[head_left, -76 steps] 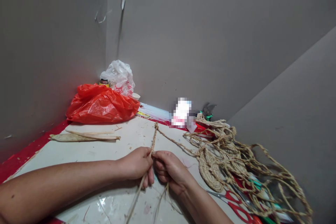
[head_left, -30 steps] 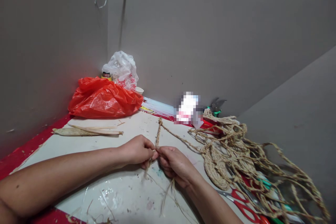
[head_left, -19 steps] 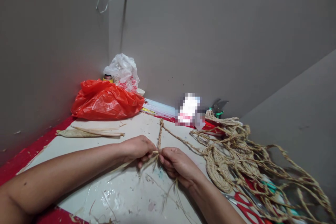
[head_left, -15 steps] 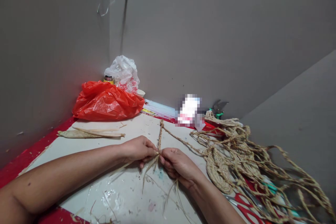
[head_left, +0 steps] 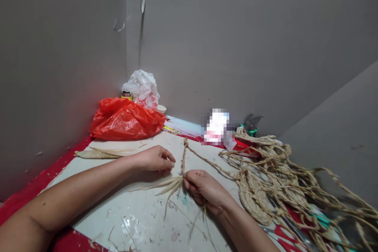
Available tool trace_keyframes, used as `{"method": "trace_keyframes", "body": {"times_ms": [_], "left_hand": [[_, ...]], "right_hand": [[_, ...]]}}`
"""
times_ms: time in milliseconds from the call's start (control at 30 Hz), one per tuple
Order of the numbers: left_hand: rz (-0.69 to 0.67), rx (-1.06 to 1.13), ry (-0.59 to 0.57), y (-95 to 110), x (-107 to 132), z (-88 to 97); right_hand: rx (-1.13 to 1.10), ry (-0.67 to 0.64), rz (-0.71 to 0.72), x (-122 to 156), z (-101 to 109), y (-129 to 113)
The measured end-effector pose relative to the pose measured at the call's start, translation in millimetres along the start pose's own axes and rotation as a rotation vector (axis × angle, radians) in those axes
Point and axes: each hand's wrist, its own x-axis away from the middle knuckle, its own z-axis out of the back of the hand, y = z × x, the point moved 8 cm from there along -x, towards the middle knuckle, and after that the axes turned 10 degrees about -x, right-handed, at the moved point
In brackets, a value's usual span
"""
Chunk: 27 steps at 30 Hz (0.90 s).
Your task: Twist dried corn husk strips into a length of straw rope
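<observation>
Head view: nearest, at lower right, scissors (head_left: 284,237) lie partly under a heap of rope (head_left: 255,199). The right hand (head_left: 203,189) pinches the lower end of a braid (head_left: 183,162) over the middle of the table (head_left: 153,220), where loose strands (head_left: 167,185) fan out leftward. The left hand (head_left: 158,159) is just beside the braid, its fingers slightly apart. Husks (head_left: 97,153) lie farther left. Beyond sits a bulging red bag (head_left: 126,121), closed over its contents, which cannot be told. Behind it stand a white bowl (head_left: 161,108), its inside barely visible, a yellow jar (head_left: 126,96) and a crumpled clear bag (head_left: 144,84), contents unclear.
</observation>
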Motion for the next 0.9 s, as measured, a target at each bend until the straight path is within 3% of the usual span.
{"method": "trace_keyframes", "body": {"times_ms": [133, 300, 433, 600, 733, 900], "left_hand": [[-0.057, -0.1, 0.048, 16, 8, 39.0], [-0.072, -0.494, 0.195, 27, 46, 97.2], [-0.005, -0.735, 0.229, 1, 69, 105.0], [-0.036, -0.853, 0.392, -22, 76, 108.4], [-0.06, -0.701, 0.279, -11, 80, 119.9], [-0.107, -0.563, 0.369, 21, 91, 157.2]], "right_hand": [[0.011, -0.018, -0.015, -2, 1, 4], [0.014, -0.038, -0.042, -1, -2, 5], [0.033, -0.041, -0.059, -3, -2, 6], [0.046, -0.053, -0.037, -5, -1, 7], [0.051, -0.063, -0.045, -3, -1, 7], [0.06, -0.089, -0.02, -5, -1, 8]]}}
